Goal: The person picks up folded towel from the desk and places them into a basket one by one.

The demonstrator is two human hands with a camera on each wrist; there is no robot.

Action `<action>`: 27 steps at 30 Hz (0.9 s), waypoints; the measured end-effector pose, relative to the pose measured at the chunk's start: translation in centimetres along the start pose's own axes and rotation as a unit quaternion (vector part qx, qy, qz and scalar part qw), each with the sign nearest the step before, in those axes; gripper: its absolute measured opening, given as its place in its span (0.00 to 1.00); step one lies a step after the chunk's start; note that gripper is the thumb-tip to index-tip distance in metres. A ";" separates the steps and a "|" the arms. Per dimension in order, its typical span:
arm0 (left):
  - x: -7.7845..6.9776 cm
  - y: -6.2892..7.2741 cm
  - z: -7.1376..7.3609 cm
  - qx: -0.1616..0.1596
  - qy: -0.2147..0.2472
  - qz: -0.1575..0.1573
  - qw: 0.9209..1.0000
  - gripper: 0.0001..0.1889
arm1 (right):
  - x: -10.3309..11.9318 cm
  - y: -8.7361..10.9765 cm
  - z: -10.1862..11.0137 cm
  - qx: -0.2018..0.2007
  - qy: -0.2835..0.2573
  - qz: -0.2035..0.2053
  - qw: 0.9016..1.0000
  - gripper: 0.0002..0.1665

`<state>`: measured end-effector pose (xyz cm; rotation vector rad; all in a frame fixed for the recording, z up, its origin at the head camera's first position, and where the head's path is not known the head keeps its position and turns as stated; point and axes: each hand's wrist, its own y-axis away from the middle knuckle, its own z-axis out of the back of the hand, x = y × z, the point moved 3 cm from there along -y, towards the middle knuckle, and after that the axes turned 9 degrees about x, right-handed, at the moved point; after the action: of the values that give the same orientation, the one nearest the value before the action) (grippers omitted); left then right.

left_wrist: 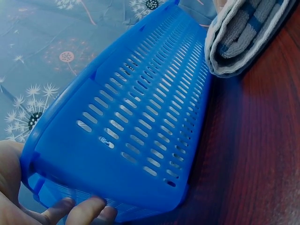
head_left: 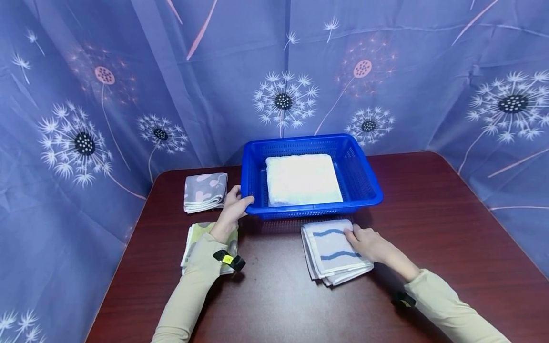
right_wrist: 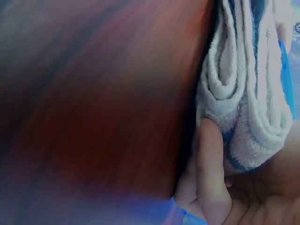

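My left hand grips the left front corner of a blue plastic basket, its thumb over the rim and its fingers against the slotted wall. Inside the basket lies a folded white towel. In front of the basket, my right hand holds the right edge of a folded pale towel with blue wavy stripes. The right wrist view shows fingers under the layered folds of this striped towel, with the thumb side partly hidden.
A folded grey and pink towel lies left of the basket. Nearer, a folded green and grey towel is partly covered by the left forearm. The dark red table meets a blue dandelion-patterned curtain behind and at both sides.
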<state>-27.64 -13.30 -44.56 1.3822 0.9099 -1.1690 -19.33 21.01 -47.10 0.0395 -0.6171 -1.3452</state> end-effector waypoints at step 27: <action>0.0 0.0 0.1 0.003 0.001 -0.005 1.000 0.16 | 1.5 -0.1 -0.1 0.000 -0.002 0.025 1.000 0.29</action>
<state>-27.65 -13.40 -44.56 1.3867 0.9157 -1.1783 -19.19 19.60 -46.65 0.0217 -0.6175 -1.2966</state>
